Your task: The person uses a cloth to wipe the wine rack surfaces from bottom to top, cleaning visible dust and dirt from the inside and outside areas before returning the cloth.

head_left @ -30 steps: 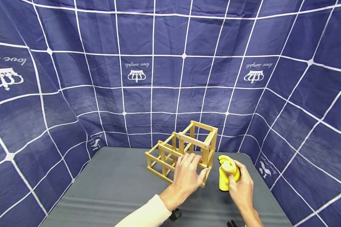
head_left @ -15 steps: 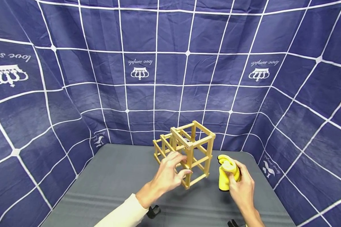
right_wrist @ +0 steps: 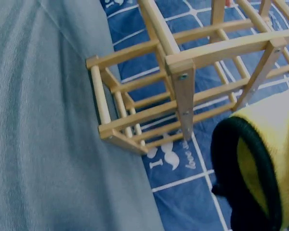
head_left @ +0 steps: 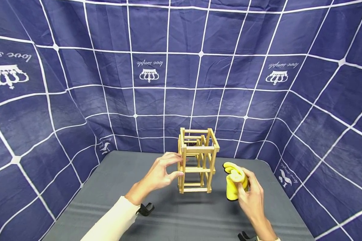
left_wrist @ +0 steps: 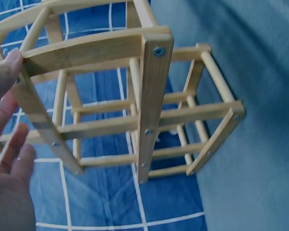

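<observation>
A light wooden rack (head_left: 197, 170), built of slats and round rods in stepped tiers, is upright at the middle, its tall end towards me. My left hand (head_left: 161, 170) holds its near left post, thumb in front and fingers behind. In the left wrist view the thumb (left_wrist: 7, 72) lies at the corner of the rack (left_wrist: 154, 96). To the right of the rack, my right hand (head_left: 251, 194) grips a folded yellow cloth (head_left: 231, 189) with black edging. In the right wrist view the cloth (right_wrist: 279, 139) shows its rolled, black-bound edge, apart from the rack (right_wrist: 184, 101).
The rack is over a grey covered table (head_left: 108, 187). Behind and on both sides hangs a navy curtain (head_left: 181, 73) with white grid lines and crown prints. A black device (head_left: 146, 209) sits at the left wrist.
The left hand has turned the rack so its tall end swings from the right to face me. That hand has moved left with the post. The right hand keeps the cloth, shifting slightly left.
</observation>
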A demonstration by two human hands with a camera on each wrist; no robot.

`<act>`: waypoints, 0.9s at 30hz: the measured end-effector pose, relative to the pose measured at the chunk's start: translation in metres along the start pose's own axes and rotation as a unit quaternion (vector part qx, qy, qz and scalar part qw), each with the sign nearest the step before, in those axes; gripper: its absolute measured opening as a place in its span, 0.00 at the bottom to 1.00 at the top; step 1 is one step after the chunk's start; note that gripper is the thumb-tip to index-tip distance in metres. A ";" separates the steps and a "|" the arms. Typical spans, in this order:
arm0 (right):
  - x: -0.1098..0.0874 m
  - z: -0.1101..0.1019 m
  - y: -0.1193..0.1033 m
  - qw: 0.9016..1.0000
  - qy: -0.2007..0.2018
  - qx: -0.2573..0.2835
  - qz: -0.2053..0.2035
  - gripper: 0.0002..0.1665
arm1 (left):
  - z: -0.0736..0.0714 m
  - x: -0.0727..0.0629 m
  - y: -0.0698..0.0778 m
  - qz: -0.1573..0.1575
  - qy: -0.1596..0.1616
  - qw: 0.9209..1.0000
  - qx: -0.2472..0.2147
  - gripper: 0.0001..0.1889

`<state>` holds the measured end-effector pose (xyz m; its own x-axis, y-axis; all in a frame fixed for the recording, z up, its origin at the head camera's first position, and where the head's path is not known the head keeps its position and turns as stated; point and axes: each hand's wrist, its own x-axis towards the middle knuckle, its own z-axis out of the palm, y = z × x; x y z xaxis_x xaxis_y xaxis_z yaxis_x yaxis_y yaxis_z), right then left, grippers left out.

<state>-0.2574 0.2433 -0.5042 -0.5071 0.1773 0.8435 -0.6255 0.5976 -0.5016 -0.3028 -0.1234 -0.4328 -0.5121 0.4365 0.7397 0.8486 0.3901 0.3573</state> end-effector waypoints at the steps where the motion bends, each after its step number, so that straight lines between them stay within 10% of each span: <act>1: 0.001 0.001 -0.002 1.000 0.000 0.008 -0.012 0.35 | -0.002 0.000 -0.001 -0.002 0.000 1.000 0.006 0.21; 7: 0.009 0.011 -0.019 0.988 0.037 0.068 -0.136 0.21 | -0.005 -0.001 0.001 -0.018 -0.002 1.000 0.017 0.21; 15: 0.006 0.040 -0.062 0.934 0.019 0.081 -0.347 0.18 | -0.005 0.000 0.000 -0.015 -0.004 0.999 0.031 0.19; 27: -0.038 0.098 -0.078 0.987 -0.077 0.010 -0.141 0.30 | -0.004 0.004 0.002 -0.006 0.000 1.000 0.014 0.12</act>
<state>-0.2477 0.1130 -0.5159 -0.3941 -0.1169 0.9116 -0.7660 0.5898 -0.2555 -0.3028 -0.1239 -0.4267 -0.5226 0.4323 0.7349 0.8384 0.4172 0.3508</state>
